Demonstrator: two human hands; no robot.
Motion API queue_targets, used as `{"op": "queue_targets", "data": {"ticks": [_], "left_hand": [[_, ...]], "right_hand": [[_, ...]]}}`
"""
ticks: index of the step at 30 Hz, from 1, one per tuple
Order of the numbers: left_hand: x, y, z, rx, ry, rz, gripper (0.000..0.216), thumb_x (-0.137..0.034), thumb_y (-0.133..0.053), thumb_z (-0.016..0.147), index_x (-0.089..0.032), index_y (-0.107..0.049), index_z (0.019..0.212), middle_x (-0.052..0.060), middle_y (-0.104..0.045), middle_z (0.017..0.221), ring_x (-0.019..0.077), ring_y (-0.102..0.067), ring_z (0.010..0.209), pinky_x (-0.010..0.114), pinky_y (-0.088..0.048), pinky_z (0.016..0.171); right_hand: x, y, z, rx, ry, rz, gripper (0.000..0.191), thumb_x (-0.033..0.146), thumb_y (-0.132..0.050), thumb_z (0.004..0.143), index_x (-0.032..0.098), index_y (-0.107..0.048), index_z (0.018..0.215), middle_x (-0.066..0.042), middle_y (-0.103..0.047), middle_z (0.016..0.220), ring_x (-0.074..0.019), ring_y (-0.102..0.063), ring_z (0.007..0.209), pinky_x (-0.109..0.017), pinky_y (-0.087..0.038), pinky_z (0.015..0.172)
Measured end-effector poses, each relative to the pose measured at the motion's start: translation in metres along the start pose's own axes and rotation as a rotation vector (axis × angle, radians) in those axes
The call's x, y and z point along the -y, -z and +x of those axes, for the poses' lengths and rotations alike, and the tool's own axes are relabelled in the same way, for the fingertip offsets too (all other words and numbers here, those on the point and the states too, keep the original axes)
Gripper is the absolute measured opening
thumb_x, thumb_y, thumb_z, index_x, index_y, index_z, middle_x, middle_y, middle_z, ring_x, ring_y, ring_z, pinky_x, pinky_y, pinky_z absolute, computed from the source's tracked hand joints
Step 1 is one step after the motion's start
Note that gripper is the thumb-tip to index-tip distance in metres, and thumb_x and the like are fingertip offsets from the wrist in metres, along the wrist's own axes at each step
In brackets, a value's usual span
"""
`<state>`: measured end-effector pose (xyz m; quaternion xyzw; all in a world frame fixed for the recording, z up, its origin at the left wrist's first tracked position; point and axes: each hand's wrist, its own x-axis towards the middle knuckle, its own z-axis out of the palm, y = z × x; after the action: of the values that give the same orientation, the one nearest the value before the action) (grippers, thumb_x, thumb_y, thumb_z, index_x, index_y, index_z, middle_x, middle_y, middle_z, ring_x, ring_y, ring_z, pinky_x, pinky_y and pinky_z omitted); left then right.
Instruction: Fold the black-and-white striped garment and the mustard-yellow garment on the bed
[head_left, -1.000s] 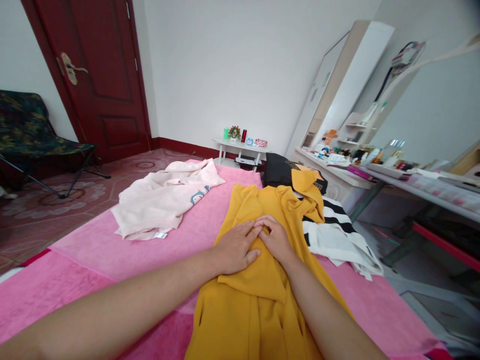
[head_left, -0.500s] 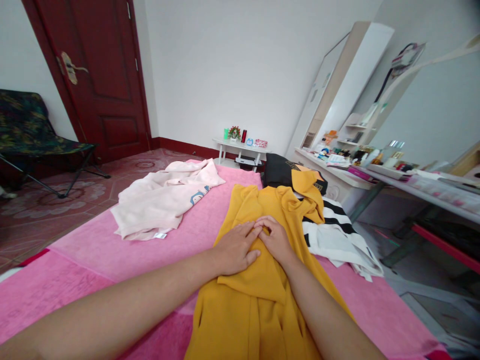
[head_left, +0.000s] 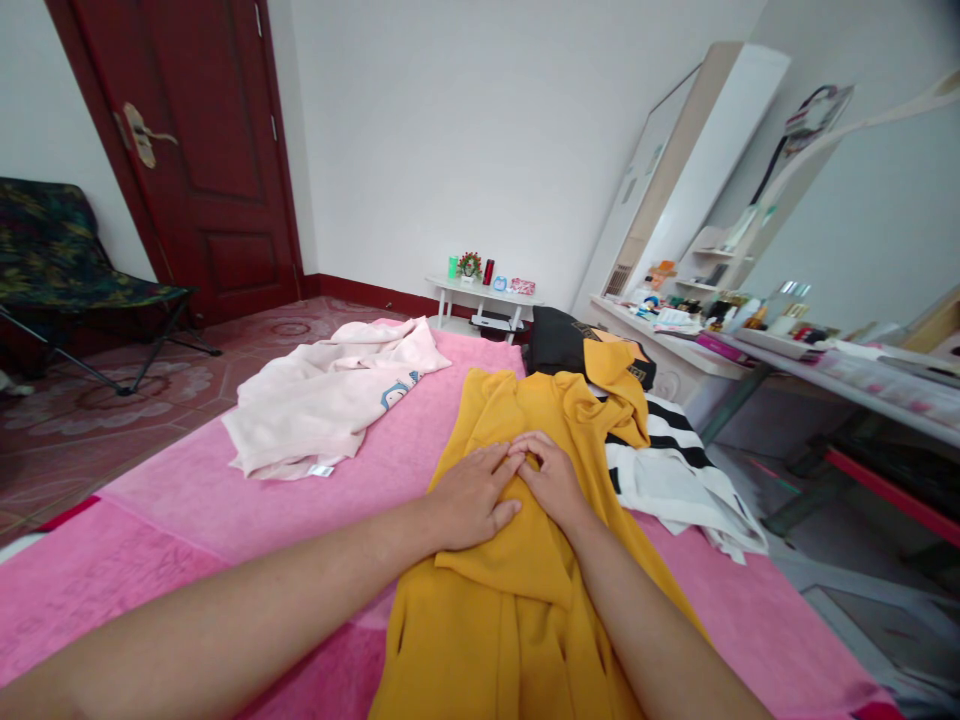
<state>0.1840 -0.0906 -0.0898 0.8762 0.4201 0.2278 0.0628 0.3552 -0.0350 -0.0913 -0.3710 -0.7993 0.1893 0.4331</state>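
Note:
A mustard-yellow long-sleeved garment (head_left: 480, 650) lies spread on the bed, one part of it folded across its middle. Flat on that folded part rests my left hand (head_left: 476, 500), its fingers stretched forward and its thumb apart. My right hand (head_left: 551, 480) lies on the same cloth with fingers lightly bent, their tips touching the left fingertips. Neither hand visibly grips the fabric. The other yellow sleeve (head_left: 622, 385) reaches to the right, over a black garment (head_left: 555, 340) and beside a black-and-white striped garment (head_left: 675, 475).
A pale pink top (head_left: 315, 400) with a cartoon print lies on the pink bedspread (head_left: 180, 510) at the left. Beyond the bed stands a small white table (head_left: 480, 290) with small items. A cluttered dressing table (head_left: 675, 345) is at the right, a folding chair (head_left: 82, 270) at the left.

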Motion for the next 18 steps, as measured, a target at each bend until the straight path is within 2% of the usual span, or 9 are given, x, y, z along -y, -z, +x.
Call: {"op": "queue_targets", "data": {"ticks": [8, 13, 16, 18], "left_hand": [[-0.003, 0.002, 0.0, 0.028, 0.008, -0.009, 0.068, -0.041, -0.046, 0.088, -0.013, -0.026, 0.146, 0.018, -0.03, 0.149, 0.029, -0.029, 0.137, 0.044, -0.024, 0.113], [0.0, 0.007, 0.007, 0.04, 0.129, 0.009, 0.075, -0.051, -0.041, 0.09, -0.012, -0.017, 0.149, 0.019, -0.012, 0.155, 0.0311, -0.013, 0.142, 0.045, -0.019, 0.114], [0.007, 0.006, 0.013, 0.098, 0.178, 0.038, 0.077, -0.061, -0.03, 0.09, -0.009, -0.023, 0.147, 0.02, -0.015, 0.154, 0.0308, -0.012, 0.142, 0.045, -0.014, 0.115], [0.011, 0.004, 0.015, 0.138, 0.194, 0.047, 0.079, -0.063, -0.026, 0.09, -0.009, -0.025, 0.146, 0.02, -0.017, 0.153, 0.0303, -0.013, 0.142, 0.045, -0.014, 0.115]], "right_hand": [[0.003, 0.001, 0.002, -0.001, -0.005, 0.014, 0.013, 0.017, -0.053, 0.078, 0.022, -0.065, 0.077, -0.004, -0.062, 0.091, -0.0181, -0.058, 0.091, -0.033, -0.045, 0.087], [0.001, 0.0, 0.0, -0.025, -0.1, 0.056, 0.015, 0.019, -0.05, 0.078, 0.02, -0.064, 0.084, -0.004, -0.065, 0.09, -0.0185, -0.06, 0.089, -0.033, -0.046, 0.085], [-0.001, -0.001, 0.001, -0.036, -0.193, 0.059, 0.019, 0.019, -0.048, 0.077, 0.019, -0.064, 0.088, -0.005, -0.068, 0.091, -0.0182, -0.062, 0.087, -0.033, -0.048, 0.083], [-0.002, 0.004, 0.008, 0.041, -0.195, 0.016, 0.02, 0.019, -0.049, 0.076, 0.019, -0.065, 0.088, -0.005, -0.069, 0.091, -0.0181, -0.063, 0.085, -0.033, -0.048, 0.081]]}}
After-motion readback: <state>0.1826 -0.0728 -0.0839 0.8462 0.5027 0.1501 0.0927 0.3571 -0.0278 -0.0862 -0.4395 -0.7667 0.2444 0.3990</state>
